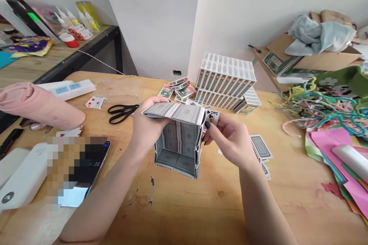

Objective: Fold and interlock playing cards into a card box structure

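An open-fronted box built from playing cards [179,113] is held up over the wooden table, its patterned card backs showing inside and on top. My left hand [146,126] grips its upper left side, with the thumb under the top panel. At the box's right side, my right hand [228,138] pinches a king of clubs playing card [213,118] between thumb and fingers. The card's lower left part is hidden by the thumb and the box edge. Loose face-down cards [261,147] lie on the table beside my right wrist.
Black-handled scissors [122,113] lie left of the box. A phone [99,160] and a pink roll [54,105] are further left. Behind stand stacked card packs [227,76]. Tangled pipe cleaners [324,103] and coloured paper [330,149] cover the right side.
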A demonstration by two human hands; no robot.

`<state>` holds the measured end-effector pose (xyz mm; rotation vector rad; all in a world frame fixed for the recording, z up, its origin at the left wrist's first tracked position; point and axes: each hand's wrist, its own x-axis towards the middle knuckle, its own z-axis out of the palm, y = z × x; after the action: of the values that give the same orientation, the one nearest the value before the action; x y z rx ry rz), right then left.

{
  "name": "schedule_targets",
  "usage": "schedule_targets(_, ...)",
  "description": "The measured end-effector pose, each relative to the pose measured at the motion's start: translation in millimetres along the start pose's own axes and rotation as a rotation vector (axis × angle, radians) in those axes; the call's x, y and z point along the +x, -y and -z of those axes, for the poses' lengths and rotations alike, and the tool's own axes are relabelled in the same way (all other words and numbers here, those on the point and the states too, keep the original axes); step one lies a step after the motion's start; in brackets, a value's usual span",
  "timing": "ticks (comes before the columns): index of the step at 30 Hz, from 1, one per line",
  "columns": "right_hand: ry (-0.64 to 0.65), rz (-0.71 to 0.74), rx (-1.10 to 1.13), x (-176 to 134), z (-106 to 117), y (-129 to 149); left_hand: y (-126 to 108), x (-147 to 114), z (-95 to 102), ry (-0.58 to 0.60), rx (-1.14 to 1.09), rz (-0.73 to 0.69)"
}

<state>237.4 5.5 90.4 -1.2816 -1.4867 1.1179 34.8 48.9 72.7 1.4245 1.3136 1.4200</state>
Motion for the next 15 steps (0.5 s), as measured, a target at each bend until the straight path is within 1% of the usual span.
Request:
schedule_targets(2,0.047,0.076,0.06,-0.3,1.4,0.8,-1.4,-2.3,-0.2,-0.029,0.002,-0.074)
schedule_targets(4,0.037,0.162,0.042,-1.5,2.3,1.5,-2.4,-5.7,-2.7,-0.062,-0.002,-0.154)
schedule_targets(8,-0.079,0.323,-0.153,-5.1,-6.1,1.6,1.8,-9.4,-11.6,-0.158,-0.075,-0.279)
schedule_targets(10,-0.173,0.444,-0.271,-5.4,-16.4,-0.9,6.8,-7.8,-15.4,-0.26,-0.109,-0.279)
schedule_targets(11,-0.235,0.541,-0.328,-4.9,-22.4,-3.2,9.6,-6.4,-16.7,-0.322,-0.122,-0.238)
schedule_targets(12,-0.292,0.633,-0.396,-4.1,-28.6,-6.3,12.4,-4.7,-17.6,-0.364,-0.148,-0.159)
schedule_targets(13,-0.34,0.712,-0.47,-3.1,-34.5,-9.8,15.0,-2.7,-18.0,-0.366,-0.192,-0.053)
schedule_targets(14,-0.387,0.782,-0.538,-1.9,-39.7,-13.5,17.3,-0.7,-17.8,-0.318,-0.253,0.071)
schedule_targets(15,-0.428,0.842,-0.589,-0.7,-44.1,-17.1,19.1,1.3,-17.1,-0.221,-0.321,0.202)
